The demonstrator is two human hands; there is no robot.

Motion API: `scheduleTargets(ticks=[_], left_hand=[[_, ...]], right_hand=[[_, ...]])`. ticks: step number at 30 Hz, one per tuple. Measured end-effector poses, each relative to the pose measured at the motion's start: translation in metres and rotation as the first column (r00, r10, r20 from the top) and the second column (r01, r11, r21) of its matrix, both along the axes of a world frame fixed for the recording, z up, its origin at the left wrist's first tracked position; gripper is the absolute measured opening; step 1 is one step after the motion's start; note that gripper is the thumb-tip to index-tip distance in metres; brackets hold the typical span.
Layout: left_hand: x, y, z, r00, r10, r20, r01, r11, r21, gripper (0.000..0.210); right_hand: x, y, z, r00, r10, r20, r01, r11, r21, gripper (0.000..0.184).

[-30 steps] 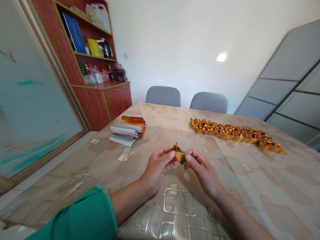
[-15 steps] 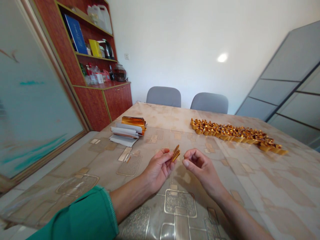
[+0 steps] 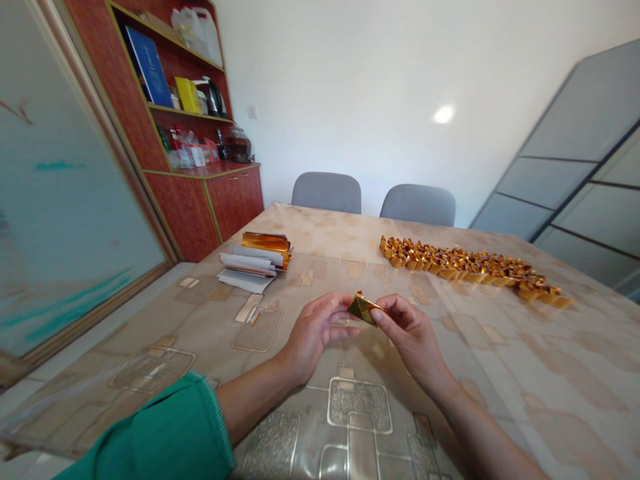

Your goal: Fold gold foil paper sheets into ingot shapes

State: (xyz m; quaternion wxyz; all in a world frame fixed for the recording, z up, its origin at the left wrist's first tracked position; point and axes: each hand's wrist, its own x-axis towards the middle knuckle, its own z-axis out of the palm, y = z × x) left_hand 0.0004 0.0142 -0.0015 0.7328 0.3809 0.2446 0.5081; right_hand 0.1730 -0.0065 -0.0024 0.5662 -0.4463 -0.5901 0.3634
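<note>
Nearest, an arm in a green fabric sleeve [image 3: 165, 427] leads to the left hand [image 3: 313, 337], half open, thumb spread from the fingers; the fingertips are at the gold piece's left end, but whether they press on it I cannot tell. The right hand [image 3: 413, 333] pinches the small, angular, folded piece of shiny gold foil paper [image 3: 363, 309] between thumb and fingers, above the middle of the patterned, beige plastic-covered surface [image 3: 280, 393]. Its peak points up and leftward; its long axis slopes down to the right-hand grip. The step looks like folding or shaping it, and the next move seems to call for a light, steady pinch.

Beyond, a stack of gold-and-white paper sheets [image 3: 255, 260] lies near the surface's left edge. A long cluster of folded gold foil shapes [image 3: 465, 262] slants from near the far edge toward the right edge.
</note>
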Motion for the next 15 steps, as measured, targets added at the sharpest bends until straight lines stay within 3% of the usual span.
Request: scheduleTargets(ticks=[5,10,15], left_hand=[[0.002,-0.002,0.003,0.99,0.055,-0.127,-0.051,0.998,0.038,0.027],[0.0,0.001,0.004,0.987,0.13,-0.093,-0.137,0.988,-0.067,0.027],[-0.003,0.0,0.006,0.99,0.094,-0.102,-0.103,0.992,-0.079,0.024]], right_hand=[[-0.001,-0.002,0.001,0.999,0.034,0.012,-0.034,0.999,0.042,0.014],[0.001,-0.008,0.007,0.945,0.009,0.326,-0.075,0.978,0.192,0.016],[0.0,-0.008,0.011,0.892,-0.023,0.452,-0.085,0.972,0.219,0.016]])
